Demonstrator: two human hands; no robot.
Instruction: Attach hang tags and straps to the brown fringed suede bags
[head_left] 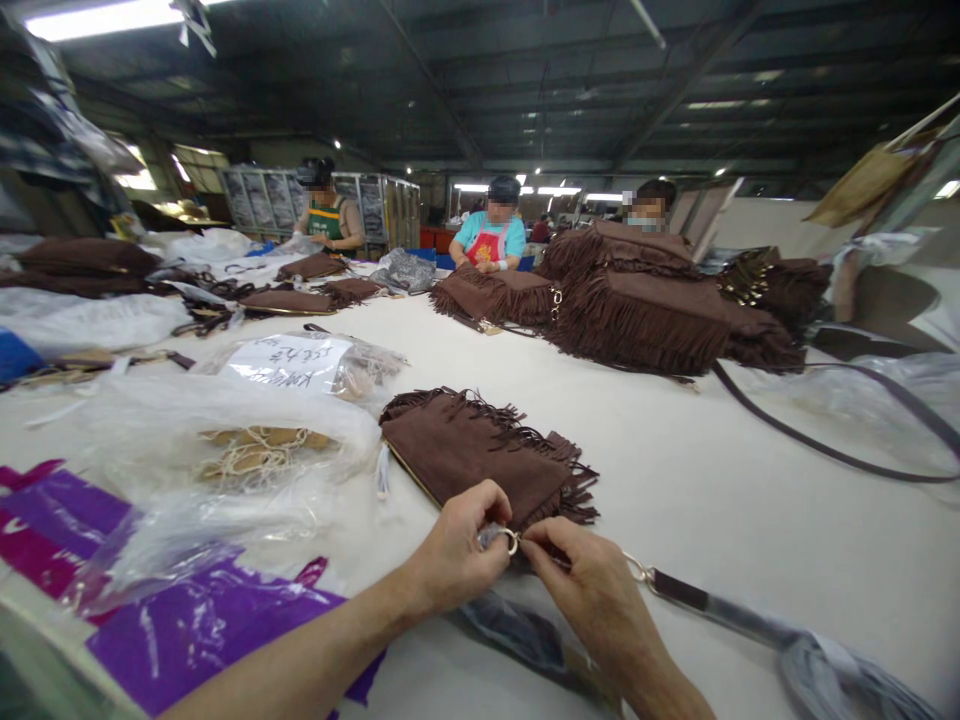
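Note:
A brown fringed bag (472, 450) lies flat on the white table in front of me. At its near edge, my left hand (461, 545) pinches a gold metal ring (512, 541) with some clear plastic around it. Close on the right, my right hand (592, 575) has its thumb and forefinger together at the ring's side; the small part between them is hard to make out. Another gold clasp (637, 568) shows just past my right hand, joined to a dark strap (679, 590) whose far part is wrapped in plastic.
Clear plastic bags (300, 420) and purple plastic (217, 620) lie at the left. Brown fringed bags are piled (652, 310) at the back right, near a looped dark strap (840, 460). Several people stand across the table, one in a red apron (486, 247).

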